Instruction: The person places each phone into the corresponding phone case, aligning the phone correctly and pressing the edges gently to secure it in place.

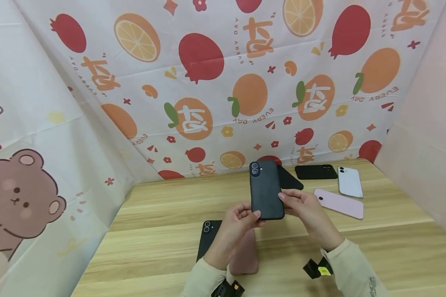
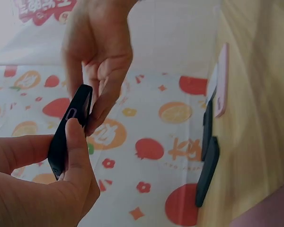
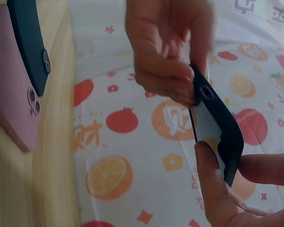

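Observation:
A phone in a black case (image 1: pixel 266 194) is held up over the table, its back with two camera lenses towards the head camera. My left hand (image 1: pixel 238 229) pinches its lower left corner, thumb on the back. At the lower right edge, my right hand (image 1: pixel 310 210) grips it between thumb and fingers. Both wrist views show the phone (image 2: pixel 68 127) nearly edge-on, and the right wrist view catches its pale, shiny front (image 3: pixel 207 125). Below my left wrist lie a dark phone (image 1: pixel 207 236) and a pink one (image 1: pixel 247 258), both partly covered by the arm.
Behind the held phone lies a black flat piece (image 1: pixel 290 180), partly hidden. Towards the back right are a black phone or case (image 1: pixel 316 172), a white phone (image 1: pixel 350 182) and a lilac phone (image 1: pixel 341 204). A fruit-print cloth (image 1: pixel 215 119) hangs along the table's back edge.

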The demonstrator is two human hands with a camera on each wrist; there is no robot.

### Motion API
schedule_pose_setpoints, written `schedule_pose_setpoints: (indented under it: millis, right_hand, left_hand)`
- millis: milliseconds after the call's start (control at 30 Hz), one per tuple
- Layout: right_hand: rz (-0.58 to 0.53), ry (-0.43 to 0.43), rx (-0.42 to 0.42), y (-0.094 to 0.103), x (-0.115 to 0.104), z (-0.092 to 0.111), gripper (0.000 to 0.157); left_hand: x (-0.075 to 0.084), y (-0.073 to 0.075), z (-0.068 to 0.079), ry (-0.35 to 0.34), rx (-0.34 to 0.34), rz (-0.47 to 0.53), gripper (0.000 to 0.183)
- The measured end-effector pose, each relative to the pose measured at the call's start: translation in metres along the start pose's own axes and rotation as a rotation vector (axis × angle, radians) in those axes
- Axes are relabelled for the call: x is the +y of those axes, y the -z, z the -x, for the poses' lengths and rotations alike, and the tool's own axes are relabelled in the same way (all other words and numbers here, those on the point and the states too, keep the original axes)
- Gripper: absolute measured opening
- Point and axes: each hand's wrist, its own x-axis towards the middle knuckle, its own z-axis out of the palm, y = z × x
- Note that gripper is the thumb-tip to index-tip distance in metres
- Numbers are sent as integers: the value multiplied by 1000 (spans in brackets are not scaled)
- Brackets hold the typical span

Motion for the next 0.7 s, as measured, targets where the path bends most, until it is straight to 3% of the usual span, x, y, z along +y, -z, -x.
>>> schedule_pose_setpoints:
  millis: [267,367,533,700]
  right_hand:
    - [-3,-18,54,8,3,-4,51]
    - [-31,-27,65,7,8,-5,47]
    - [-43,-51,89,4,16,-3,40]
    - [-34,-67,94,1,19,-2,39]
  left_hand:
    - [-6,-5,5,-6,-55,-28,27]
    - [-7,-4,5,-15,-55,-51,42]
    - [-9,-3,6,-46,-41,-165,73]
    - [-13,-2,8,-62,-11,-271,70]
